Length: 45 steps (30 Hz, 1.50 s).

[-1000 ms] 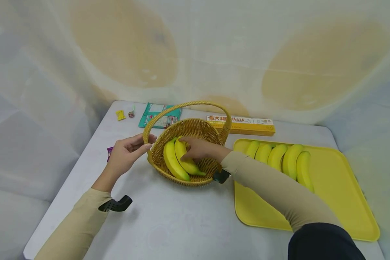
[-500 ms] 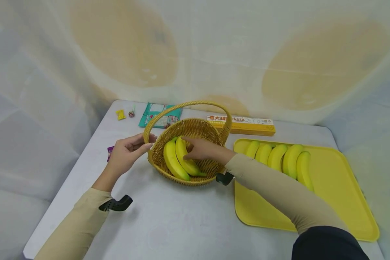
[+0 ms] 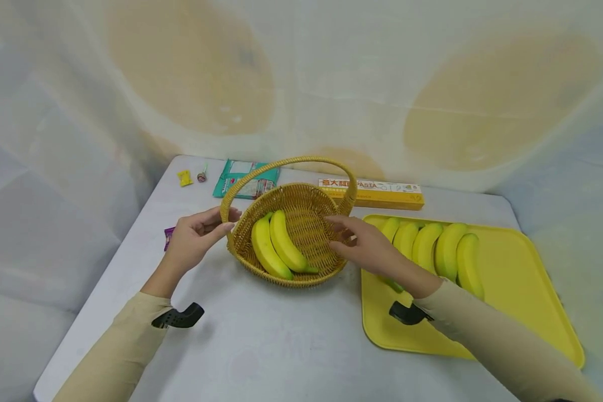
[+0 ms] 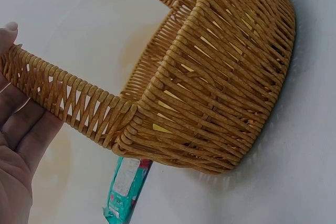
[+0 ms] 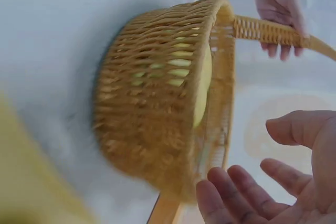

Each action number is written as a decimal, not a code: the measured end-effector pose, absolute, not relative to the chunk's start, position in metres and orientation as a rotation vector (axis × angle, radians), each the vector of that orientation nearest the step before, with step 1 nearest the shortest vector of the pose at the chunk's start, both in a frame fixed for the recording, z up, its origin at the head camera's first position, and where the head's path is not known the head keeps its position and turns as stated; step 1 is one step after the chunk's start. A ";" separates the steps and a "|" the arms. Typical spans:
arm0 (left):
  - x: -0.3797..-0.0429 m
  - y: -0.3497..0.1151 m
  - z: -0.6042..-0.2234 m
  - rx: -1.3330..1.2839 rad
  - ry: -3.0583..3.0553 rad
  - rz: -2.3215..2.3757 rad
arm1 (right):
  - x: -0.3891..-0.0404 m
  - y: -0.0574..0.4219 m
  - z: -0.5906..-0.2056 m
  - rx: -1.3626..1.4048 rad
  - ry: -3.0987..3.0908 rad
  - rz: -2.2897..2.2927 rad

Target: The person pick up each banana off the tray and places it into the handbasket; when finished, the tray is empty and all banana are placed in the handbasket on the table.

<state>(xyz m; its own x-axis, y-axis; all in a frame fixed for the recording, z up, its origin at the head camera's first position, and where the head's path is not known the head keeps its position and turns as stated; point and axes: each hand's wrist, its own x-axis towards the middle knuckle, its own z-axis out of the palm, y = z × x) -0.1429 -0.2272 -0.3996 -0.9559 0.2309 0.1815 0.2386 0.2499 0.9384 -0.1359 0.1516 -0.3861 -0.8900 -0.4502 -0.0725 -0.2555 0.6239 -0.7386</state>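
A wicker basket (image 3: 311,223) with a tall arched handle stands mid-table. Two bananas (image 3: 283,245) lie side by side in its left half. My left hand (image 3: 193,237) grips the handle's left side low down, thumb in front and fingers behind; the left wrist view shows those fingers (image 4: 37,124) behind the woven strip. Over the basket's right rim hovers my right hand (image 3: 364,245), its fingers loosely bent and holding nothing. Several more bananas (image 3: 447,251) lie in a row on the yellow tray (image 3: 522,312), partly covered by the right hand and forearm.
Behind the basket lie a yellow pasta box (image 3: 387,198) and a teal packet (image 3: 251,180). A yellow-wrapped sweet (image 3: 185,177), a lollipop (image 3: 202,175) and a purple wrapper (image 3: 168,237) are at the left. Fabric walls surround the table.
My right hand has let go of the right-hand banana inside the basket and drawn back rightward to the rim. The left hand keeps its place on the handle.
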 end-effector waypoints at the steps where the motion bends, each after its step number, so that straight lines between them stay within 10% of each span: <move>1: -0.143 -0.227 -0.400 -0.467 -2.476 -1.863 | -0.131 0.161 -0.387 -0.549 2.610 -1.136; 24: -0.138 -0.226 -0.396 -0.407 -2.531 -1.780 | -0.086 0.380 -0.435 0.042 2.841 -0.827; 45: -0.139 -0.225 -0.395 -0.404 -2.546 -1.765 | -0.080 0.375 -0.418 0.022 2.828 -0.748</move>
